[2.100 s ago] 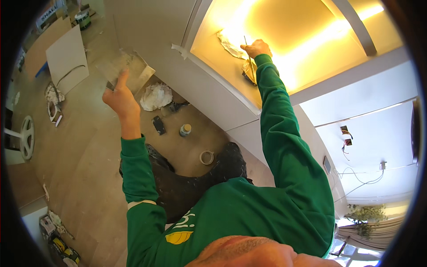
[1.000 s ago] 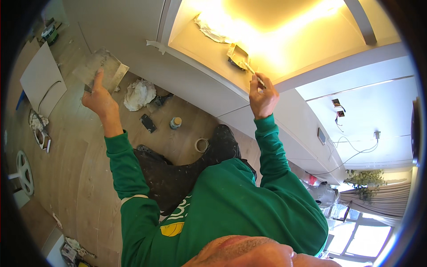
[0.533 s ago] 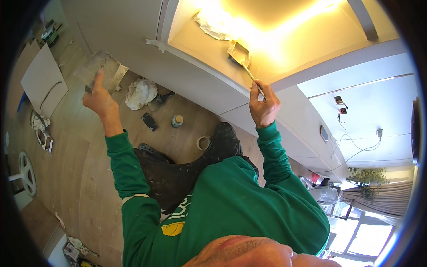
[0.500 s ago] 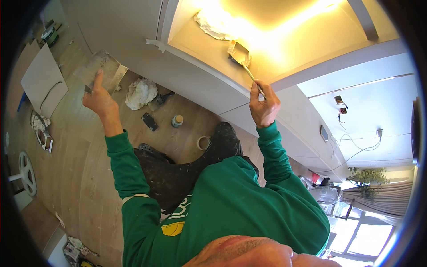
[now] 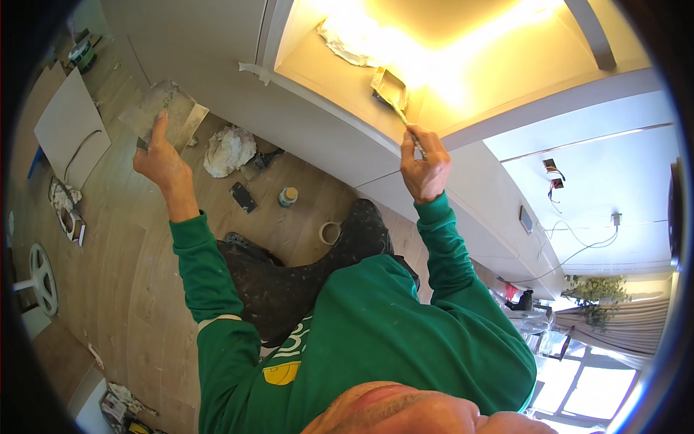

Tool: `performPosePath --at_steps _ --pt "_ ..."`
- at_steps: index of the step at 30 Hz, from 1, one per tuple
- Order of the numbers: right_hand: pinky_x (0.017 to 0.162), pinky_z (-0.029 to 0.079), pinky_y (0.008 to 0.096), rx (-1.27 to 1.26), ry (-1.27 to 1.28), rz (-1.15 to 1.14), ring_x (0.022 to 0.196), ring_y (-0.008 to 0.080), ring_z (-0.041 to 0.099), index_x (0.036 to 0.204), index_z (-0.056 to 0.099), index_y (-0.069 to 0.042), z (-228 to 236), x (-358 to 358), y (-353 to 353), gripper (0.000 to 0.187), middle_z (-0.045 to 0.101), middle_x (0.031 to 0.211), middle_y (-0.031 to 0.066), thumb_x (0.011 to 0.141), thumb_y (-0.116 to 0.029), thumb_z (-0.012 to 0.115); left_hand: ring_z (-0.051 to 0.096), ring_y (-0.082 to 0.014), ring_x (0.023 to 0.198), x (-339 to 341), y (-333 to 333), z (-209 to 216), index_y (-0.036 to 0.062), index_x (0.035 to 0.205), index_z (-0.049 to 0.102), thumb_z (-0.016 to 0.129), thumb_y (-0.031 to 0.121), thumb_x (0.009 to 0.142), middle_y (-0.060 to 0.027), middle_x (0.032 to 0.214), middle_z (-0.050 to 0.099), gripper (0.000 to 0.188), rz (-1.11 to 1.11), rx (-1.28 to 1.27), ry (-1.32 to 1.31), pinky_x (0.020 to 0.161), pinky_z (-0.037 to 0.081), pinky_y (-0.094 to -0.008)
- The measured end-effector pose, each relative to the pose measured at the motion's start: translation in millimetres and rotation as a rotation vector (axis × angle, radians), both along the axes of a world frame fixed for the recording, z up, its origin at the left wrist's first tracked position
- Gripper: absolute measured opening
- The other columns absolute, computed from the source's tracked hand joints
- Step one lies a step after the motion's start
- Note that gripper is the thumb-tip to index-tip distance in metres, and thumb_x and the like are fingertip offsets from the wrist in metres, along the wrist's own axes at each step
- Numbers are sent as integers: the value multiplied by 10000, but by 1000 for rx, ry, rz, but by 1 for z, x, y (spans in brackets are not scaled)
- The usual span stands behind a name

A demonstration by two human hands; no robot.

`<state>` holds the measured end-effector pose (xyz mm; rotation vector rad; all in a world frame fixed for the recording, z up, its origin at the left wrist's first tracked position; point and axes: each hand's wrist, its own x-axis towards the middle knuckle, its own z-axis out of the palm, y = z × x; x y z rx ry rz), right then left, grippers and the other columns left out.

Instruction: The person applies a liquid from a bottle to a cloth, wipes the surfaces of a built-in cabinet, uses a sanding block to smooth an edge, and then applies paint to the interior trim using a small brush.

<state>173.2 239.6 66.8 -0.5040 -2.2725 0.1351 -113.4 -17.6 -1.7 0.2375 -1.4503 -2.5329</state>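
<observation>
My left hand (image 5: 163,160) is closed round a wide, flat metal plastering blade (image 5: 153,108) smeared with pale filler, its thumb laid along the face. The blade is held above the floor, beside the cabinet front. In my right hand (image 5: 426,165) is a thin pale handle (image 5: 399,114), pinched between thumb and fingers. Its far end meets a small square open container (image 5: 391,88) on the lit cabinet shelf. The tool's head is too unclear to name, and I cannot tell whether handle and container are one piece. A crumpled white lump (image 5: 344,41) lies behind the container.
The cabinet frame (image 5: 463,137) edges the lit recess, with a strip of torn tape (image 5: 254,71) hanging from it. On the wood floor are a crumpled white cloth (image 5: 230,150), a black block (image 5: 243,197), a small bottle (image 5: 288,196), a tape roll (image 5: 330,232) and a white board (image 5: 71,130).
My right hand has shifted slightly up and left along with the thin handle. The left hand and its plastering blade stay almost where they were.
</observation>
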Motion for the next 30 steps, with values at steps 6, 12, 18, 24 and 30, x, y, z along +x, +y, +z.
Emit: performPosePath --at_steps 6,12,18,24,30 --pt "718 555 385 -27 -37 60 819 348 688 1002 678 -9 1 8 -8 176 685 964 171 827 5 685 674 -175 871 -2 -5 -5 -90 1017 691 763 -6 801 -108 1043 705 242 11 38 10 775 531 -309" --pt "719 555 383 -5 -30 76 816 347 686 1007 681 -12 13 13 -10 180 685 976 163 829 13 677 666 -176 870 3 -5 0 -96 1019 688 771 -5 793 -102 1038 702 257 7 43 -2 773 530 -307" --pt "707 553 377 -15 -14 84 805 329 685 983 699 -29 6 1 1 177 676 998 145 813 18 677 664 -178 874 -5 -10 -10 -90 1029 685 776 1 791 -101 1041 701 271 16 24 -36 795 522 -310" --pt "688 549 370 -47 -57 100 791 317 683 967 703 -33 -8 2 -5 193 656 1003 134 793 41 672 667 -188 874 -2 -7 -5 -94 1009 688 776 -15 780 -102 1026 700 258 34 55 4 796 524 -312" --pt "683 547 365 -61 -47 97 798 319 685 965 703 -35 5 8 -12 193 659 1022 136 795 48 666 661 -177 873 -3 -8 -7 -93 1000 684 780 -15 780 -102 1027 699 252 23 40 -13 800 515 -311"
